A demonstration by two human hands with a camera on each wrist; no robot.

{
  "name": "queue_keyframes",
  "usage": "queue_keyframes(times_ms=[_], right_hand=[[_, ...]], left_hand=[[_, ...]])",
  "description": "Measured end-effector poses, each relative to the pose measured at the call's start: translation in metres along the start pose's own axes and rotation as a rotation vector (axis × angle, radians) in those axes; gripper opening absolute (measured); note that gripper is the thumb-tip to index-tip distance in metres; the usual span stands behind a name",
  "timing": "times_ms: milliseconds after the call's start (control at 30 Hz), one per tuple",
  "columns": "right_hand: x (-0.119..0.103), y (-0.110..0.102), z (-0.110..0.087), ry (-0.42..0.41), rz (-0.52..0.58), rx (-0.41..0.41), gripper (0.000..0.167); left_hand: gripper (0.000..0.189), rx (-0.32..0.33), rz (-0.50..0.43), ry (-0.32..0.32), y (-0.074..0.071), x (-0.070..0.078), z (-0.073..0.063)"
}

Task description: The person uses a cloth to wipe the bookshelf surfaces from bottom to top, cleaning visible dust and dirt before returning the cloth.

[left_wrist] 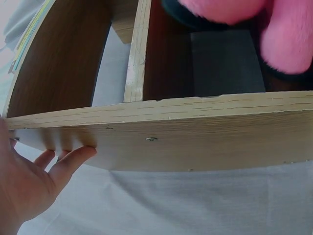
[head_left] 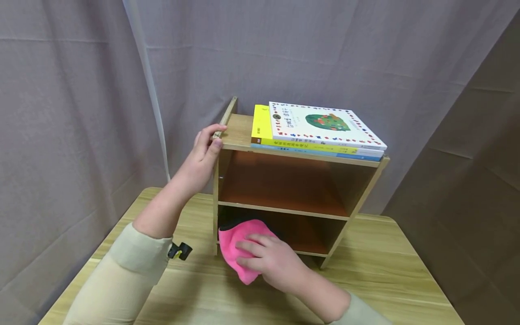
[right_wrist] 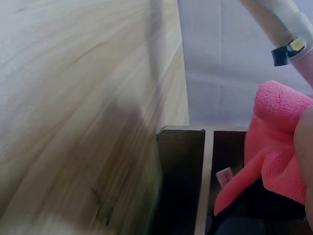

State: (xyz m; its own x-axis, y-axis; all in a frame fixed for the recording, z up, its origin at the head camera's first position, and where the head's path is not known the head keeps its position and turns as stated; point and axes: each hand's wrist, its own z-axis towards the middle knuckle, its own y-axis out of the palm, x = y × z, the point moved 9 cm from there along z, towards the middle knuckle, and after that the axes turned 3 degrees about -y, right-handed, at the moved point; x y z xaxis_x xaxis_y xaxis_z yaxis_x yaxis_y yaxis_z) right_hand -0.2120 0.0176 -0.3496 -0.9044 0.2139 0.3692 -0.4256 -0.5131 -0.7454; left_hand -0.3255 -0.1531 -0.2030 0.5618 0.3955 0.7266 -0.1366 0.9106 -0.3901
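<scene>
My left hand (head_left: pixel 199 160) grips the upper left side panel of a small wooden shelf (head_left: pixel 284 211). In the left wrist view, some of its fingers (left_wrist: pixel 73 164) touch the panel's outer face. At the shelf's lower left opening, my right hand (head_left: pixel 280 264) holds a fuzzy pink cloth (head_left: pixel 230 243) under bent fingers. A dark edge shows along the cloth's upper left. Part of the cloth (right_wrist: pixel 274 147) hangs at the lower compartment in the right wrist view, where a small white tag (right_wrist: pixel 224 176) shows beside it. The right palm's contact is hidden.
Several thin books lie stacked on the shelf's top, with a white picture book (head_left: pixel 325 124) uppermost and a yellow book (head_left: pixel 261 119) beneath. The shelf stands on a wood-grain table (head_left: pixel 382 266). Grey curtains (head_left: pixel 284 49) hang behind and at the sides.
</scene>
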Motion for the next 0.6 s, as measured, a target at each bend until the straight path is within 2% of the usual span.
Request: queue_keyframes(times_ms=[200,400,600], right_hand=[[-0.006,-0.020,-0.002,-0.020,0.029,0.022,0.044],[-0.011,-0.046,0.002,-0.084,0.007,0.116,0.024],[-0.014,-0.080,0.014,-0.141,-0.056,0.192,0.025]], left_hand=[[0.044,0.003,0.001,0.008,0.000,0.001,0.000],[0.045,-0.001,0.010,0.005,0.001,0.001,0.000],[0.045,0.011,0.017,0.016,0.000,0.002,0.000]])
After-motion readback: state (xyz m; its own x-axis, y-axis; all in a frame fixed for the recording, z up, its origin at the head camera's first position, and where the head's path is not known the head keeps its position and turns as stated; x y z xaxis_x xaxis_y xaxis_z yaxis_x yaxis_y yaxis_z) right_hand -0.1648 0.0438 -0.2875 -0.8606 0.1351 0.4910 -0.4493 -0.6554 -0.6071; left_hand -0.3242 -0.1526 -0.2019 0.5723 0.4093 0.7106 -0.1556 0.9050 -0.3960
